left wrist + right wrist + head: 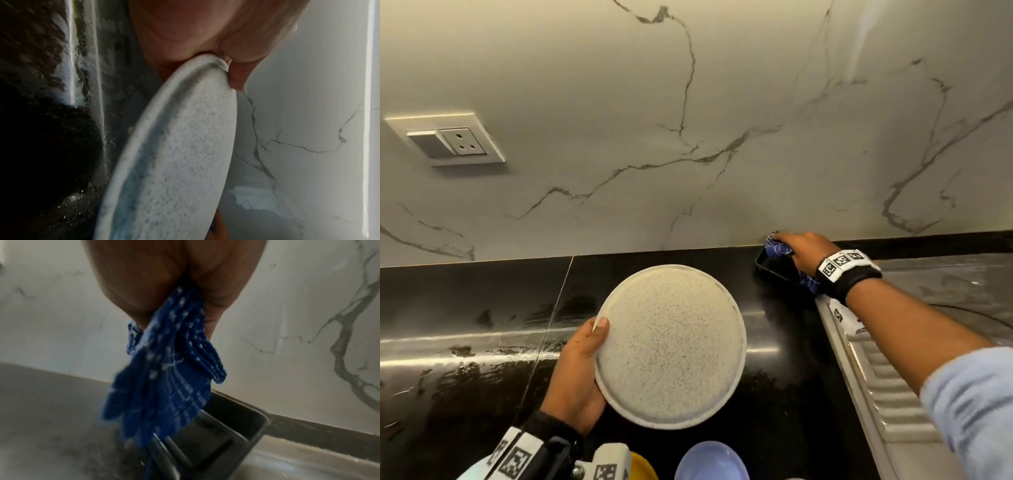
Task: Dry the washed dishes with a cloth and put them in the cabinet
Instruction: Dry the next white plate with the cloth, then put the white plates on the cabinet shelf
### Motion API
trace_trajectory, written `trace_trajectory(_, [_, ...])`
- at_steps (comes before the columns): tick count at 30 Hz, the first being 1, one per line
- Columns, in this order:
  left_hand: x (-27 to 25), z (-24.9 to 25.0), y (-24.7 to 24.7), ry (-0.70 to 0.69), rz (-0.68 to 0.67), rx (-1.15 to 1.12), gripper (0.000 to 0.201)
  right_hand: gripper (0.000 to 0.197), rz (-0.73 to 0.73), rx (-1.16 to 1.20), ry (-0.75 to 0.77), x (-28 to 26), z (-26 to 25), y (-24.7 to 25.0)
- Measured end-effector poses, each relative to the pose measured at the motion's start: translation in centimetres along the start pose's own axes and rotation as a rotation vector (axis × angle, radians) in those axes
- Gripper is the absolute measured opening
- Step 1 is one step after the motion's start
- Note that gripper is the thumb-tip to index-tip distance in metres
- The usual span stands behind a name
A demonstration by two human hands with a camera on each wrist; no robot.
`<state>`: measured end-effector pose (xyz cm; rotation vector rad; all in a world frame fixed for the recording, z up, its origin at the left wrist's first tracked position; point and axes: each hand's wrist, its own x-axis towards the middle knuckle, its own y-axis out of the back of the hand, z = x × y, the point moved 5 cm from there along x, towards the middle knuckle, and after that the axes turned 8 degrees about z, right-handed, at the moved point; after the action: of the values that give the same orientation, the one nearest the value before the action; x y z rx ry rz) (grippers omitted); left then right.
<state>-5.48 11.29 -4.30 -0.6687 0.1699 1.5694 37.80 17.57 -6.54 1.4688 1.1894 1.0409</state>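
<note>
- Nearest, at the bottom edge of the head view, a pale blue round plate (pixel 711 460) and a bit of a yellow dish (pixel 643 466) peek in.
- Just past them, the left hand (pixel 578 373) reaches up from the bottom. It grips the big round speckled white plate (pixel 671 346) by its left rim, thumb on top and fingers under it. The plate is held above the shiny black stone table (pixel 465 342).
- To the right lies the ridged steel draining board (pixel 887 387).
- Farther back, the right arm stretches out. The right hand (pixel 806 251) grips a bunched blue checked cloth (pixel 777 248) over a dark tray (pixel 774 269), close to the white marble wall (pixel 722 102).
- A white wall socket (pixel 453 140) sits high on the left.
</note>
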Motion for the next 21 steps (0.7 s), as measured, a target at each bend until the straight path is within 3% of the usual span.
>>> trace_trajectory(3, [-0.1, 0.1, 0.8, 0.002, 0.029, 0.007, 0.035, 0.051, -0.084, -0.158, -0.002, 1.0, 1.0, -2.7])
trace_trajectory(6, [-0.1, 0.4, 1.7, -0.013, 0.057, 0.023, 0.034, 0.039, -0.154, -0.109, -0.016, 1.9, 1.5, -5.0])
trace_trajectory(8, [0.1, 0.4, 2.1, -0.022, 0.084, 0.025, 0.032, 0.038, -0.173, -0.022, 0.085, 2.8, 0.9, -5.9])
trace_trajectory(10, [0.4, 0.2, 2.2, -0.019, 0.115, 0.022, 0.031, 0.04, -0.221, 0.008, 0.238, 3.3, -0.2, -6.3])
trace_trajectory(12, [0.6, -0.1, 2.2, -0.015, 0.13, 0.02, 0.03, 0.044, -0.287, -0.111, 0.334, 3.7, -0.9, -6.8])
trace_trajectory(14, [0.8, -0.3, 1.9, -0.016, 0.142, 0.017, 0.03, 0.06, -0.343, -0.232, 0.394, 4.3, -1.3, -7.1])
trace_trajectory(17, [1.0, -0.6, 1.5, -0.014, 0.142, -0.003, 0.032, 0.07, -0.362, -0.28, 0.423, 5.0, -1.4, -6.9])
trace_trajectory(21, [0.9, -0.2, 1.0, -0.026, 0.121, -0.008, 0.032, 0.062, -0.337, -0.227, 0.375, 5.0, -1.6, -6.4])
